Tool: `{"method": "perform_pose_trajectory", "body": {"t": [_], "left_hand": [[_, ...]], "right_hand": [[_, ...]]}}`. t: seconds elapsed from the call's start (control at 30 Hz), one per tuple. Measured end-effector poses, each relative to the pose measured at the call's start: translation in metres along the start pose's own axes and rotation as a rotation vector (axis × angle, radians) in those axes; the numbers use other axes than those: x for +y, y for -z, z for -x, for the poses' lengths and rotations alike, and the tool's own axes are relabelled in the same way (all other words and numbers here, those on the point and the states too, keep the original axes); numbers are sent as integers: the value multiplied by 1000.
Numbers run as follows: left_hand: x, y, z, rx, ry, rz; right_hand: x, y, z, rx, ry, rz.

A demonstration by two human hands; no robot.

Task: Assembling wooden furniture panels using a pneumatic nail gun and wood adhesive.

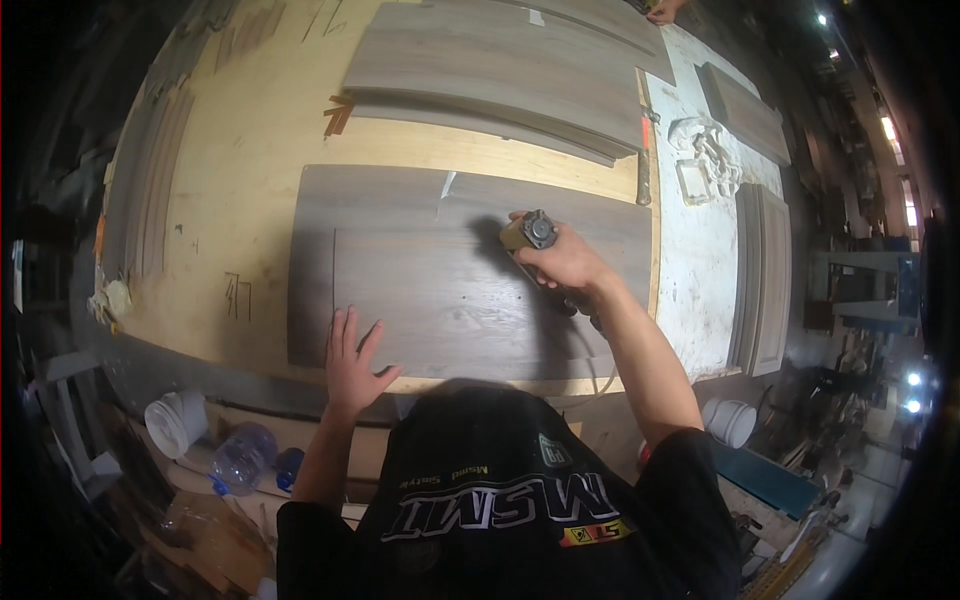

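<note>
A grey-brown wood-grain panel (400, 270) lies flat on the worktable in front of me, with a thin dark line near its left end. My right hand (567, 262) is wrapped round a nail gun (530, 232), which has a round dark cap and a tan body. The tool is over the right half of the panel, and a thin hose (592, 355) trails from it toward the near edge. Whether its tip touches the wood is hidden. My left hand (355, 362) rests with spread fingers on the panel's near left part, holding nothing.
More grey-brown panels (480, 60) lie beyond, beside a hammer (644, 165). Wood strips (155, 190) line the left side. Crumpled white material (705, 155) and stacked boards (765, 280) are at right. Below the near edge stand white buckets (178, 422) and a clear bottle (243, 458). Another person's hand (664, 11) shows far off.
</note>
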State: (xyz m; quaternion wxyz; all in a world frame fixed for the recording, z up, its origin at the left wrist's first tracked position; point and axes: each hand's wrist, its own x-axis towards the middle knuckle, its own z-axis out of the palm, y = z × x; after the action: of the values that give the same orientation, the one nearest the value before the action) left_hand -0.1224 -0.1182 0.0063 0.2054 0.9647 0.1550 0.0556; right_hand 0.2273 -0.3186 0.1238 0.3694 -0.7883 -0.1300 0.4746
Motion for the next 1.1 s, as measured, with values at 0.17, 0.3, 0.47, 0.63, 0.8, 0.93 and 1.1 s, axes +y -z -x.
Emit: {"method": "perform_pose_trajectory", "body": {"t": [0.17,0.3,0.47,0.63,0.8,0.93,1.1], "left_hand": [[1,0,-1,25,-13,8],[1,0,-1,26,-22,6],[2,2,-3,19,-15,12],[6,10,-4,54,-31,76],[-12,-15,-6,142,187,117],[-38,-28,-38,265,551,91],[-57,-8,-67,81,681,179]], "right_hand": [[-3,-2,-4,25,-14,31],[-17,-5,1,37,-38,87],[8,6,7,83,4,-102],[67,54,51,434,98,41],[135,105,90,741,-91,163],[280,151,77,913,-213,362],[270,101,73,1044,32,600]]}}
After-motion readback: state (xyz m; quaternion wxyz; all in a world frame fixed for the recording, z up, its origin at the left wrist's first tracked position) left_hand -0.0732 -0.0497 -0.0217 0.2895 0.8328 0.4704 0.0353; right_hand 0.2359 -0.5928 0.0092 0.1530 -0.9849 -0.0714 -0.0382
